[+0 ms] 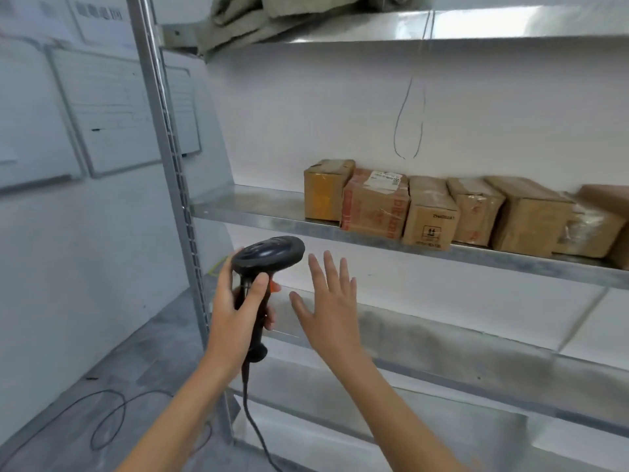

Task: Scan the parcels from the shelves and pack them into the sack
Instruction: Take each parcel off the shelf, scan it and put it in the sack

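The left hand (235, 311) held a black handheld barcode scanner (263, 267) by its handle, fingers and thumb curled round it in a firm grip, with the rounded head tilted up toward the shelving. An orange trigger (274, 287) showed at the front of the handle, just beside the thumb. A black cable (253, 420) ran down from the base of the handle toward the grey floor (102, 386), where more cable lay in loops.

The right hand (328, 308) hovered beside the scanner, fingers straight and spread, holding nothing, below the middle metal shelf (258, 212).

On that shelf stood a row of brown cardboard parcels (422, 212), packed side by side toward the right. The leftmost box (325, 189) sat a little further back than its neighbour, a taped box with red print and a white label (374, 202) on top.

On the top metal shelf (476, 25) lay crumpled beige fabric (272, 15); whether it was the sack could not be told. Whiteboards (112, 110) hung on the wall to the left.
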{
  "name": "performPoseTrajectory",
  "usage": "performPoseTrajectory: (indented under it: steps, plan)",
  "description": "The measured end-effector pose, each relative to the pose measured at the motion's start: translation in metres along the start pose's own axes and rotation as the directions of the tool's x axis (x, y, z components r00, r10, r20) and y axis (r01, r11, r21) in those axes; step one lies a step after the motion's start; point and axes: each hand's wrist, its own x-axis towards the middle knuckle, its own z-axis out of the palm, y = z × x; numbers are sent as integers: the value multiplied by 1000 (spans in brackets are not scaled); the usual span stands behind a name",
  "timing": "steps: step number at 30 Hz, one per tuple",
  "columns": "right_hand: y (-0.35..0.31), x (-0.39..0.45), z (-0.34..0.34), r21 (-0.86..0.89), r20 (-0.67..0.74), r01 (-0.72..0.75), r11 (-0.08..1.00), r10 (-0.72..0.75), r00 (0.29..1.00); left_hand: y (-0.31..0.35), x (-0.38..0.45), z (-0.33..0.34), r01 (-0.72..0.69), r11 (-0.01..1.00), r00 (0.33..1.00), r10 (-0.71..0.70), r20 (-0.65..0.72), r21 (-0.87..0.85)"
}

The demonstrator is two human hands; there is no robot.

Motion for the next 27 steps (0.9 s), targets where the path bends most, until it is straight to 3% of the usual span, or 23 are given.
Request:
performPoseTrajectory:
  steps: [9,17,23,27]
  plan:
    - [-17,163,-27,-202,-232,-37,979,-11,973,7,117,-10,-101,995,994,99,-54,-23]
    - [-7,288,-10,-413,-136,-172,894,126,983,-6,198,5,-146,988,989,146,-9,-45]
    - [-8,328,7,-584,-63,-245,774,258,964,-37,231,-7,-105,991,993,109,35,-86]
    - [-14,341,9,-593,-30,-333,733,393,919,-54,247,-16,-63,988,996,70,46,-144]
